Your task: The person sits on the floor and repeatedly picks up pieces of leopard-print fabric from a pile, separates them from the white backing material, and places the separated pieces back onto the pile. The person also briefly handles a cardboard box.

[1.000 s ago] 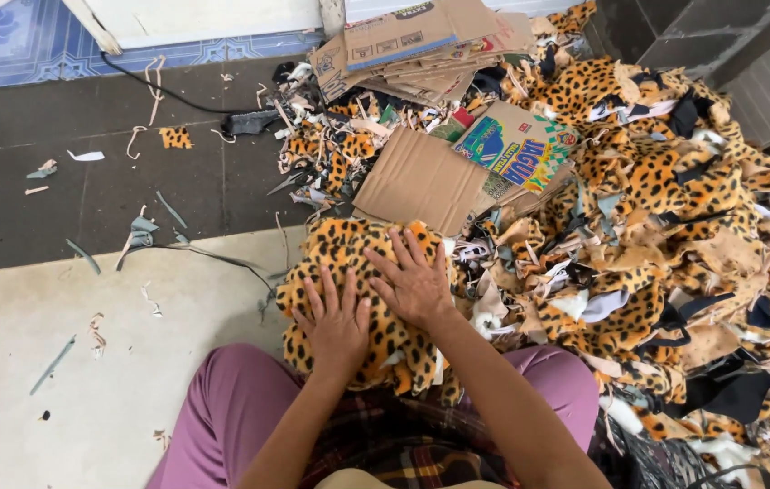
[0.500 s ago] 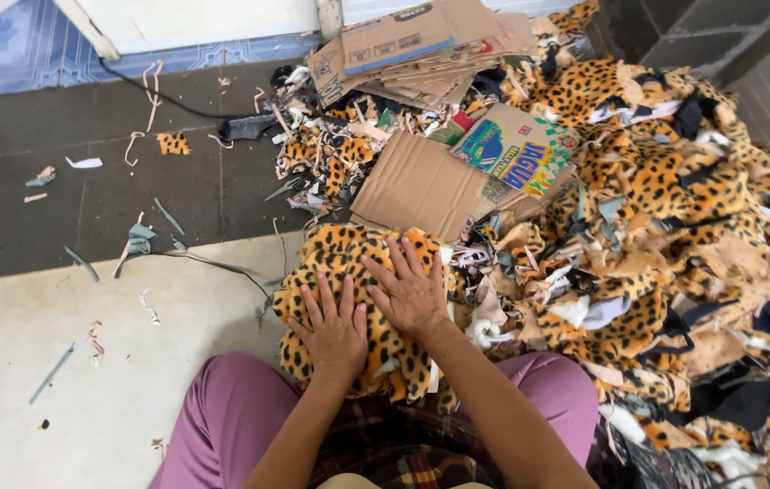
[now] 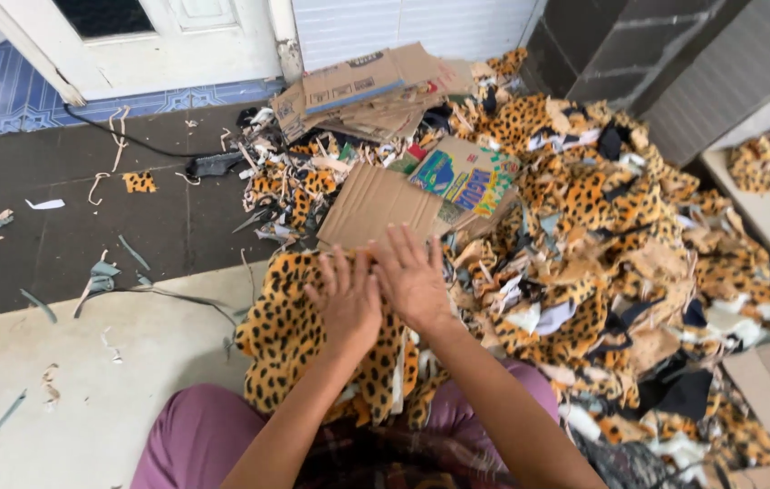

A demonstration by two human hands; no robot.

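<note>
Nearest, purple trousers [image 3: 213, 435] across the lap, with a leopard-print fabric piece [image 3: 290, 340] draped over the knees and spilling onto the pale floor [image 3: 59, 380]. Left hand [image 3: 346, 303] and right hand [image 3: 412, 281] side by side now, fingers spread and empty, lifted off the cloth with palms tilted down toward it; half a second earlier both lay pressed flat on it. Smoothing pass seemingly finished or paused, judging by that lift; fabric lying flatter across the lap than at the start of the second. No grip on anything.

Just beyond the fingertips, a plain corrugated cardboard sheet [image 3: 385, 208] leaning against a colourfully printed box [image 3: 466, 177], close enough to crowd any forward push. To the right, a deep heap of leopard-print scraps [image 3: 620, 235] mixed with white and black offcuts, closing off that side entirely. To the left, open pale floor, then a dark floor strip [image 3: 68, 235] with scattered trimmings and a black cable [image 3: 131, 140]: the only free room. Farthest, flattened cartons [image 3: 367, 86] against a white door [image 3: 158, 36] and grey block wall [image 3: 620, 45].
</note>
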